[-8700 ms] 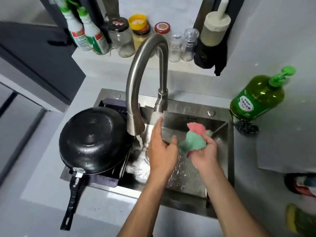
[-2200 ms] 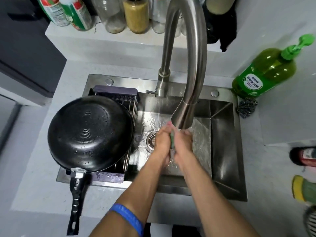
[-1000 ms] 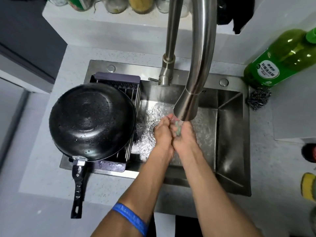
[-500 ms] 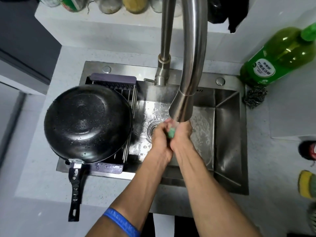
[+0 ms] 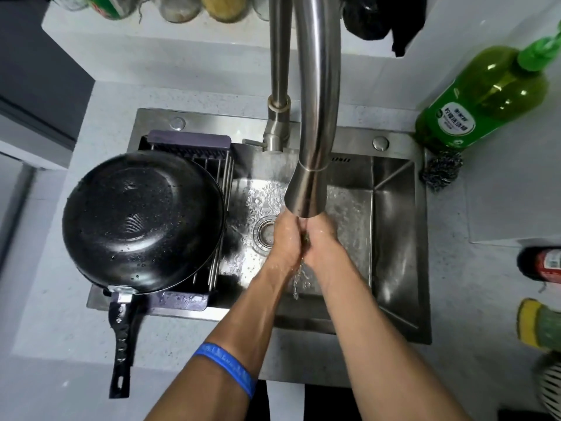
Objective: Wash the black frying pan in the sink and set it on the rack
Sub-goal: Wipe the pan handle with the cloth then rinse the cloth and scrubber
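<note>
The black frying pan (image 5: 142, 220) lay upside down on the rack (image 5: 188, 141) at the left of the frame, its wet base beaded with drops and its handle (image 5: 120, 341) reaching down over the counter (image 5: 60, 329) toward the lower left. The rack spanned the left part of the sink (image 5: 394, 238).

Near the centre of the frame we had our left hand (image 5: 287, 238) and right hand (image 5: 321, 241) pressed together under the faucet (image 5: 315, 117), squeezing a small green thing (image 5: 306, 237) between them; only a sliver of it showed, so we could not tell what it was. Water dripped from below our hands into the basin. A blue wristband (image 5: 226, 367) sat on our left forearm.

At the upper right of the frame stood a green soap bottle (image 5: 482, 98), with a steel scourer (image 5: 441, 173) just beside its base at the sink's corner. Jars (image 5: 179, 7) lined the ledge along the top edge.
</note>
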Motion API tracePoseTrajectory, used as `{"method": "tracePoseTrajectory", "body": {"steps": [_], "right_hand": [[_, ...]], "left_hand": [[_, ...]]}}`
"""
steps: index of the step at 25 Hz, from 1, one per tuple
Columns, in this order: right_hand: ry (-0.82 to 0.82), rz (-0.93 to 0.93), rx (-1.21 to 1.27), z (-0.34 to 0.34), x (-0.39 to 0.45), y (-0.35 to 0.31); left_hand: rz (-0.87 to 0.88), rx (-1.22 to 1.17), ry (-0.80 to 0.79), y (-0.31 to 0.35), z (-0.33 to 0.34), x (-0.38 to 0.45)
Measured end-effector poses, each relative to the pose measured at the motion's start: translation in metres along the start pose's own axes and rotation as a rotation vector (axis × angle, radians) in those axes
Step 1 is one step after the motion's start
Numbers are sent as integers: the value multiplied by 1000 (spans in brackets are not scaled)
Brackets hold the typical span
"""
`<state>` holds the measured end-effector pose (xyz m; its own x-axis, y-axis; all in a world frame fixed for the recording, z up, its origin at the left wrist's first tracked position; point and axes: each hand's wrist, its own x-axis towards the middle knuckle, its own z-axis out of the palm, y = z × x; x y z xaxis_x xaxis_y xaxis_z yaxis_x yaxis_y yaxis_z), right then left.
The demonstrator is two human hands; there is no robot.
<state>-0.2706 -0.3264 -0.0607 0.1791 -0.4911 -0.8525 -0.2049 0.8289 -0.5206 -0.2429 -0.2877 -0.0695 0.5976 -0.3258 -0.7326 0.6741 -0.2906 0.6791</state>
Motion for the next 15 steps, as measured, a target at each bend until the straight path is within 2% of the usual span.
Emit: {"method": "tracePoseTrajectory", "body": {"steps": [2,3,5,6,9,11,13,15], "right_hand": [[-65,15,0,3,-2,5],[-54,-14,9,5,-5,10],[33,-66,48,9,-9,15],[54,-48,96,9,-8,16],[-87,72,244,11,-8,12],[-172,61,256,14,-13,16],[-95,-15,244,12,-14,20],[-5,-53,217,6,-11,21]], "left_hand": [[134,335,-135,-3,-13,5],[247,491,-132,-4,-19,6],[406,462,-63,-1,-21,3],[394,355,-19,1,-21,-2],[121,-165,75,6,-15,-6],[-84,-336,74,5,-18,-7],[-194,-458,20,1,-18,-12],[-252,-464,-38,-8,-15,-22]]}}
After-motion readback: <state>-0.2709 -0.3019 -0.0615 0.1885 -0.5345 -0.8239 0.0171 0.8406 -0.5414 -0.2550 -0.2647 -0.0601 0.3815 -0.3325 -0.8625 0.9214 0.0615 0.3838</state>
